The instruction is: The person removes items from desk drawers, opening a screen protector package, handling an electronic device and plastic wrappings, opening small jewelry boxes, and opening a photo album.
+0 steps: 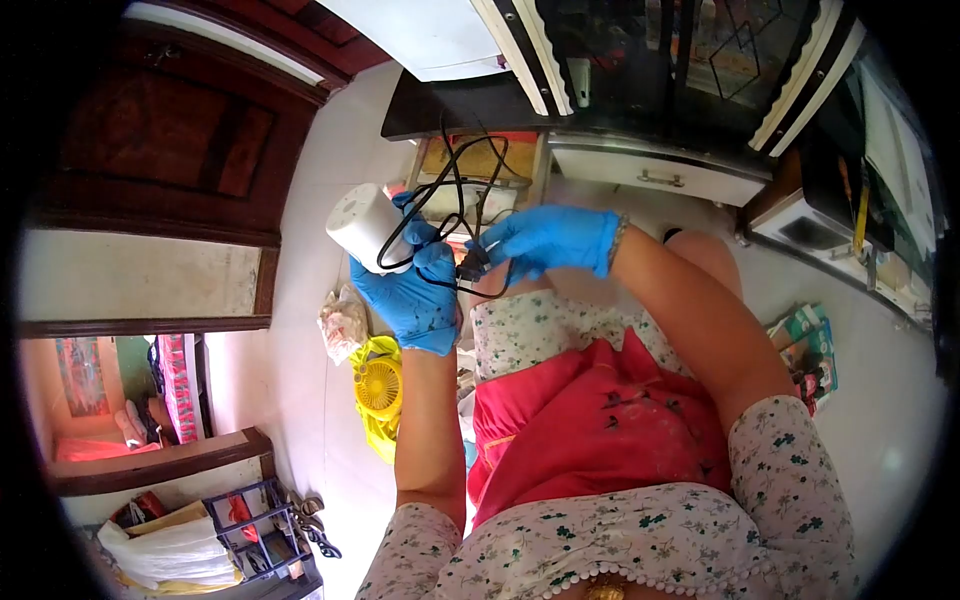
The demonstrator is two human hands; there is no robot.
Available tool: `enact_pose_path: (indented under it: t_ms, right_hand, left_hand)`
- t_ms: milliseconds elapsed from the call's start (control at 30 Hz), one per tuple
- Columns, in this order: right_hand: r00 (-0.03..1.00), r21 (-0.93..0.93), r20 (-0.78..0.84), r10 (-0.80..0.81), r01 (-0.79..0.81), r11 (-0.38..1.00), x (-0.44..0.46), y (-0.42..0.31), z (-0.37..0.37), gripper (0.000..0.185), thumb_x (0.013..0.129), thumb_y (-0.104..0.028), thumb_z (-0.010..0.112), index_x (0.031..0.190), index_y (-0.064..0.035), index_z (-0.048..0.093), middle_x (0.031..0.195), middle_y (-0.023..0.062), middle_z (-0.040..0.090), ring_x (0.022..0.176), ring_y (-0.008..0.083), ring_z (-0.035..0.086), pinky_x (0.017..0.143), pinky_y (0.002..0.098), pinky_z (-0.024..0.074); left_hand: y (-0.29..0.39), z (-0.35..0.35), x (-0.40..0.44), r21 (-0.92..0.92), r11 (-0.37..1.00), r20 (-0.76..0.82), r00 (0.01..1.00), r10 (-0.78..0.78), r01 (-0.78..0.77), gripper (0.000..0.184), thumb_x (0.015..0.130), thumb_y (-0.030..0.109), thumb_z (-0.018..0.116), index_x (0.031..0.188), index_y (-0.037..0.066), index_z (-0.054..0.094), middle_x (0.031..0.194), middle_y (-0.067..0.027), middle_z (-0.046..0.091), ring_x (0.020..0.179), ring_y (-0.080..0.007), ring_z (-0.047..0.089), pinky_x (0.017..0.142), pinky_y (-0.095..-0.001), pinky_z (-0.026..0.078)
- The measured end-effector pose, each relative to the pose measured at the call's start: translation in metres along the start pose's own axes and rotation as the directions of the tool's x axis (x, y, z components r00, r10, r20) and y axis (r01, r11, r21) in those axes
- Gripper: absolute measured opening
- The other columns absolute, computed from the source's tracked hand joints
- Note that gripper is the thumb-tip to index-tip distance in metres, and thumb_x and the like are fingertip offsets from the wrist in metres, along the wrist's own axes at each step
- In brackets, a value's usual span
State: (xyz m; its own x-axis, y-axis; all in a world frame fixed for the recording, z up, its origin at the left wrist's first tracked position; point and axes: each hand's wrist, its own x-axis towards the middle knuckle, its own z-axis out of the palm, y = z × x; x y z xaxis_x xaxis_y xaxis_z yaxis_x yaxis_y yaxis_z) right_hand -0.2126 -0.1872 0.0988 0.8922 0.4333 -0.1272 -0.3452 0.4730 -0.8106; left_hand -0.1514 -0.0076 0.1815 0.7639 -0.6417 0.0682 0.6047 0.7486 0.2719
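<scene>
My left hand (pixel 412 300), in a blue glove, is closed around a white cylindrical device (pixel 366 222) that is tilted, its round top facing up and left. A thin black cable (pixel 447 183) loops over and between both hands. At the cable's end a black plug (pixel 473 264) lies between the hands, by my left thumb. My right hand (pixel 556 243), also gloved in blue, has its fingers drawn together on the cable just beside the plug. Its fingertips are partly hidden by the loops.
Beyond my hands, an open drawer (pixel 478 160) with things inside sits under a black cabinet (pixel 640 60). A closed white drawer (pixel 655 175) is to its right. On the floor at left lie a yellow fan (pixel 379 388) and a plastic bag (pixel 343 323). A rack (pixel 262 530) stands at lower left.
</scene>
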Motion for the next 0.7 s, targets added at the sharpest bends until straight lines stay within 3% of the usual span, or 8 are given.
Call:
enact_pose_path:
  t_ms: [67,267,333,433,533,667,700]
  right_hand:
    - [1.000,-0.008,0.002,-0.014,0.014,1.000,-0.001,-0.001,0.000,0.033,0.085,-0.020,0.056,0.114,-0.0037,0.057,0.100,0.0041,0.062,0.079,0.0107,0.056,0.066,0.0244,0.0468]
    - [0.996,0.115,-0.010,-0.086,0.087,0.990,-0.003,-0.004,0.001,0.033,0.085,-0.015,0.056,0.115,-0.0008,0.054,0.100,0.0073,0.062,0.080,0.0132,0.057,0.069,0.0250,0.0467]
    - [0.995,0.162,0.043,-0.092,0.084,0.983,-0.006,-0.007,0.001,0.034,0.084,-0.014,0.057,0.114,0.0014,0.053,0.100,0.0103,0.062,0.082,0.0164,0.059,0.069,0.0267,0.0478]
    - [0.992,0.173,0.051,-0.119,0.108,0.979,-0.009,-0.008,0.003,0.035,0.085,-0.014,0.056,0.115,0.0025,0.051,0.101,0.0124,0.062,0.085,0.0192,0.061,0.069,0.0282,0.0485]
    - [0.992,0.159,0.031,-0.120,0.114,0.981,-0.007,-0.007,0.003,0.036,0.085,-0.014,0.056,0.116,0.0025,0.050,0.102,0.0133,0.062,0.085,0.0205,0.061,0.069,0.0285,0.0487]
    - [0.993,0.170,0.024,-0.113,0.108,0.979,-0.007,-0.005,0.000,0.031,0.085,-0.015,0.057,0.111,0.0020,0.053,0.100,0.0128,0.062,0.084,0.0205,0.061,0.069,0.0288,0.0488]
    - [0.996,0.184,-0.013,-0.083,0.084,0.979,-0.005,-0.003,-0.001,0.028,0.085,-0.015,0.057,0.107,0.0017,0.054,0.097,0.0117,0.062,0.084,0.0203,0.061,0.070,0.0290,0.0489]
  left_hand:
    - [-0.002,0.000,0.000,0.001,1.000,-0.013,1.000,0.008,-0.008,0.053,0.087,0.038,0.044,0.121,-0.002,0.040,0.106,-0.0180,0.054,0.080,-0.0261,0.056,0.057,-0.0338,0.048]
    - [-0.006,-0.003,-0.001,0.088,0.995,0.024,0.999,0.040,-0.042,0.050,0.087,0.031,0.044,0.122,-0.004,0.040,0.109,-0.0215,0.054,0.080,-0.0223,0.056,0.059,-0.0311,0.047]
    - [-0.009,-0.002,0.000,0.149,0.987,-0.073,0.995,0.068,-0.056,0.051,0.087,0.032,0.044,0.120,-0.006,0.042,0.103,-0.0194,0.057,0.072,-0.0195,0.056,0.054,-0.0282,0.046]
    - [-0.007,-0.014,0.002,0.192,0.981,-0.046,0.998,0.040,-0.030,0.052,0.086,0.034,0.044,0.119,-0.007,0.043,0.099,-0.0178,0.060,0.065,-0.0180,0.057,0.051,-0.0261,0.046]
    - [-0.010,-0.018,-0.001,0.226,0.973,-0.127,0.988,0.087,-0.057,0.052,0.086,0.038,0.047,0.120,0.000,0.043,0.103,-0.0187,0.058,0.071,-0.0197,0.057,0.049,-0.0245,0.047]
    - [-0.021,-0.001,-0.002,0.232,0.971,-0.129,0.987,0.094,-0.062,0.052,0.086,0.040,0.047,0.118,0.000,0.045,0.102,-0.0183,0.059,0.071,-0.0205,0.058,0.053,-0.0267,0.049]
    - [-0.027,0.007,-0.003,0.257,0.964,-0.205,0.971,0.124,-0.069,0.052,0.086,0.040,0.046,0.117,-0.001,0.046,0.102,-0.0180,0.059,0.072,-0.0213,0.059,0.056,-0.0282,0.051]
